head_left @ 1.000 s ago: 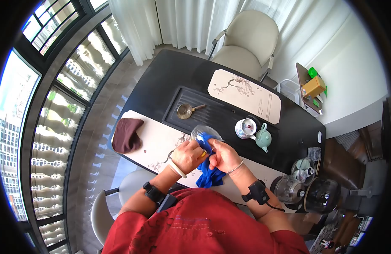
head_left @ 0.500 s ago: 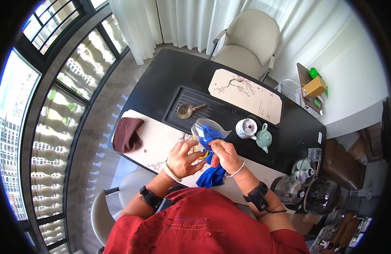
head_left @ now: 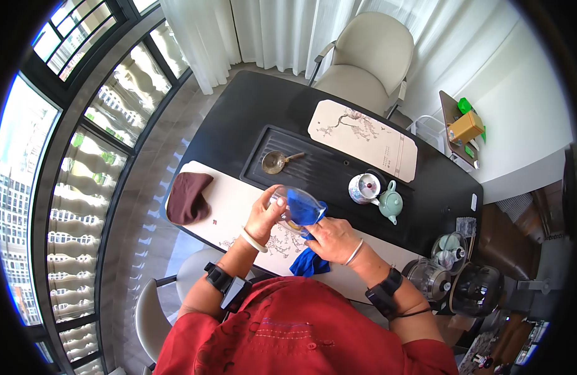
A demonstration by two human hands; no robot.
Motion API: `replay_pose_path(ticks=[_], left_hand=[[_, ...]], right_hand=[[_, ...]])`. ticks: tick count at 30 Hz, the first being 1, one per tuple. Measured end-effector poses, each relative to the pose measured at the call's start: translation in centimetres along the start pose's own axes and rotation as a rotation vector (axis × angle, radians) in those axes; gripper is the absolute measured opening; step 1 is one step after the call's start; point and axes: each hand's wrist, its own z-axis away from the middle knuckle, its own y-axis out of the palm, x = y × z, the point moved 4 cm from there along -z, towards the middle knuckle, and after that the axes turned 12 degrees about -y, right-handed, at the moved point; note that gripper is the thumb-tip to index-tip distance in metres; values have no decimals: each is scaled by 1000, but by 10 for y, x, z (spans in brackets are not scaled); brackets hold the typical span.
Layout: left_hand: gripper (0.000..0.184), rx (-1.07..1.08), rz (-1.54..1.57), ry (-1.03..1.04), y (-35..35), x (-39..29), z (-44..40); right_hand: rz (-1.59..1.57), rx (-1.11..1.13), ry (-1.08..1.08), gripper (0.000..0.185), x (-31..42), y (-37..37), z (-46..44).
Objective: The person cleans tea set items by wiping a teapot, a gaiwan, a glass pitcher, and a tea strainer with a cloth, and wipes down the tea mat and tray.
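My left hand [head_left: 265, 219] grips a clear glass pitcher [head_left: 292, 217] by its side, thumb toward the top. Part of a blue cloth [head_left: 310, 263] is bunched inside the glass and shows through it. My right hand [head_left: 336, 240] is closed on the cloth at the pitcher's near right side, fingers against the rim. The rest of the cloth hangs down over the pale runner [head_left: 363, 265]. Some fingertips of the right hand are hidden by cloth and glass.
A strainer [head_left: 274, 162] lies on the black tea tray [head_left: 254, 169]. To the right stand a white lidded pot [head_left: 364, 189] and a celadon teapot [head_left: 390, 204]. A brown cloth [head_left: 188, 199] lies left. Glass kettles [head_left: 428, 279] stand at the right, and a chair [head_left: 373, 56] is opposite.
The pitcher has turned in my left hand, which now holds it higher up on the side. My right hand has moved lower and right, and the cloth sits flatter within the glass.
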Motion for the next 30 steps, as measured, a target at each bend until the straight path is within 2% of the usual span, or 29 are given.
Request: replay_pose_path(ticks=[1,3,4,5,6,7,8,9,11,12,13,15,16,17,18,19,20,21,23,25,27,29,30], left_hand=[[66,1,1,-1,6,-2,0],[63,-30,-82,196,20,-14,4],[70,-5,-77,157,22,-16,7],[70,-7,-77,156,20,-14,6],[75,18,-134,245,19,-13,6],[80,43,-191,330,19,-13,8],[88,32,-218,342,24,-18,11],[89,70,-223,345,23,-18,6],[91,135,-310,265,22,-23,2],[91,123,-485,149,13,-24,0],[89,194,-364,147,15,-19,-3],[82,283,35,-108,21,-25,6],[70,177,96,-132,20,-23,2],[70,174,96,-133,20,-20,-3],[64,76,-28,-48,16,-19,-9],[59,-21,-150,38,12,-20,-13],[56,1,-107,82,15,-24,-10],[56,-6,-102,83,14,-22,-9],[57,18,-194,312,11,-28,-5],[59,17,-155,290,8,-25,-5],[61,55,-27,256,6,-21,-4],[62,52,-6,258,2,-16,-7],[61,55,18,265,-1,-14,-8]], right_hand=[[23,-63,-23,46,-4,7,2],[-39,-126,-60,49,2,15,3],[-650,-104,46,49,3,21,5],[-1259,-75,158,49,8,24,6],[-1704,-150,163,51,15,12,5],[-2097,-268,26,52,19,12,5],[-2201,-338,38,51,18,7,3],[-2300,-407,47,51,14,0,0],[-2231,-384,37,48,2,0,2],[-1990,-348,134,45,-7,4,5],[-1749,-311,224,43,-13,7,7],[-1213,-123,250,38,-3,0,-1],[-968,-158,119,38,0,4,-7],[-717,-190,-9,38,3,5,-11],[-717,-190,-10,38,4,3,-10],[-1032,-132,143,40,2,3,-6],[-1341,-63,301,41,2,6,-2],[-1343,-53,301,41,1,6,1],[-2481,-459,67,44,6,-3,1],[-2485,-514,85,47,6,-4,1],[-2547,-785,458,47,12,-10,-2],[-2595,-791,461,46,19,-10,-4],[-2373,-692,371,47,24,-10,-3]])
